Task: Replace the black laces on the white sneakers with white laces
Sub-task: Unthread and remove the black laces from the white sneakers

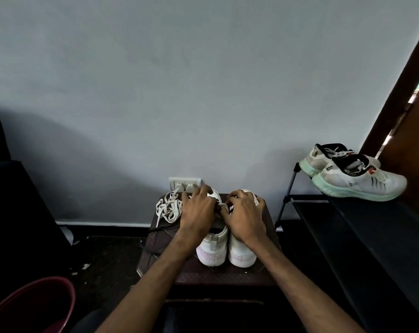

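While the pair of white low-top sneakers [213, 251] stands side by side, toes far, on the small dark brown table [203, 276], the left hand [197, 212] and right hand [245, 218] curl over the left shoe and pinch its black lace [219, 208]: apparently the unlacing step. Next, the lace must be drawn out eyelet by eyelet, then the tangled white laces [168, 209], far-left on the table, threaded. Room is tight: wall [203, 92] just beyond, black metal shoe rack [307, 201] right.
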Demonstrator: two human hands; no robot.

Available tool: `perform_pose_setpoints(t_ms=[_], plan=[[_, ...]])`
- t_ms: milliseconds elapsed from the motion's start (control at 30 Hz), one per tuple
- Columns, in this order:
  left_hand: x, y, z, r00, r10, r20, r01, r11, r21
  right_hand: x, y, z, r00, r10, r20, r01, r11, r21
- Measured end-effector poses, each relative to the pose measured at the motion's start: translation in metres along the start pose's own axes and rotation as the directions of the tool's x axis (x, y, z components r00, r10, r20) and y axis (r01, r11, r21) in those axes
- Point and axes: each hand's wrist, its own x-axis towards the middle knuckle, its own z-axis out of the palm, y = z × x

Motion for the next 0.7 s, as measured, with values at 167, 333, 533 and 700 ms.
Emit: perform_pose_setpoints(t_ms=[167,333,533,700], plan=[[-0.010,-0.018,-0.001,0.924,-0.249,-0.291,0.087,0.876,-0.474,0.000,0.001,-0.002,1.000,0.016,0.010,-0.016,1.000,0.005],[-0.017,-0.039,-0.004,0.677,-0.736,0.026,0.181,0.133,-0.974,0.000,-0.001,0.000,1.000,0.026,-0.007,-0.026,1.000,0.000],[-0.020,-0.026,-0.004,0.887,-0.388,-0.249,0.212,0.823,-0.527,0.001,0.000,0.000,1.000,0.009,-0.008,-0.009,1.000,0.005],[0.000,0.002,-0.006,0.999,-0.024,0.036,0.020,0.993,0.114,0.000,0.000,0.000,1.000,0.004,0.007,-0.004,1.000,-0.019]])
